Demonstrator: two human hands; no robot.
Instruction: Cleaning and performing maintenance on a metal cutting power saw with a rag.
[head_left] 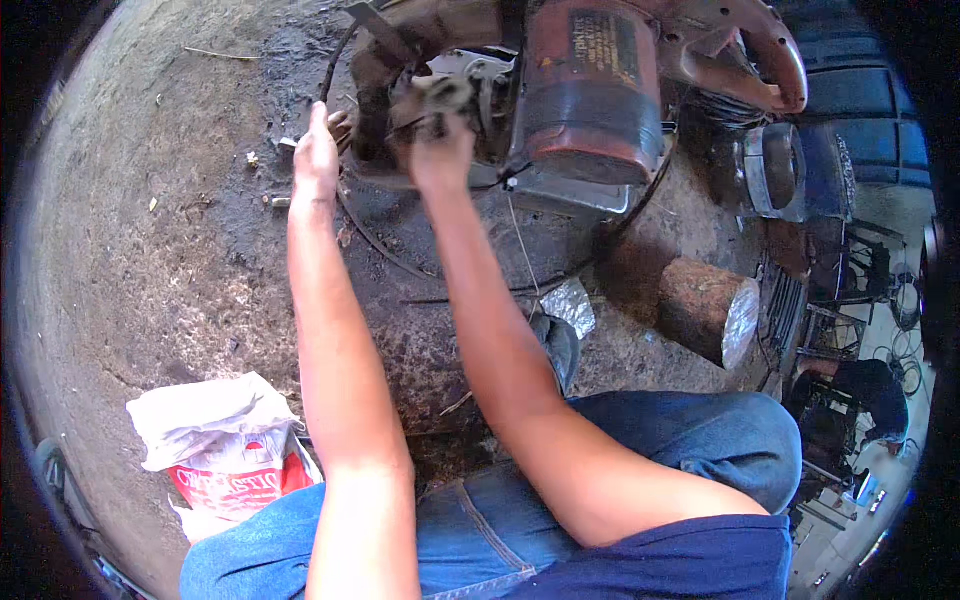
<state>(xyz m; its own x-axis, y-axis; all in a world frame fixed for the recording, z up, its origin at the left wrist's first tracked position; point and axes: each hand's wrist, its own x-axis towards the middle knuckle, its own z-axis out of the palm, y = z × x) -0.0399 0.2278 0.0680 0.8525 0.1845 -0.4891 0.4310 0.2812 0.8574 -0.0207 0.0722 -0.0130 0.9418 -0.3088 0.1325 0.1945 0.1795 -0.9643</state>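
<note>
My left hand point(317, 160) is closed at the left side of a red cut-off saw point(590, 90), its fingers curled around a thin dark strand point(333, 72). Whether that strand is a rod or a cable, I cannot tell. My right hand point(442, 158) reaches to a dark, round clamp part point(438, 105) on the saw's base, just left of the motor. Motion smears its fingers, so their grip does not show. The saw's handle point(790, 70) points to the upper right.
A round log point(700, 305) lies to the right, with crumpled foil point(570, 305) nearer the middle. Metal rings point(775, 170) stand beyond the saw. A white and red bag point(230, 450) rests by my left knee. Another person point(870, 395) is at the far right.
</note>
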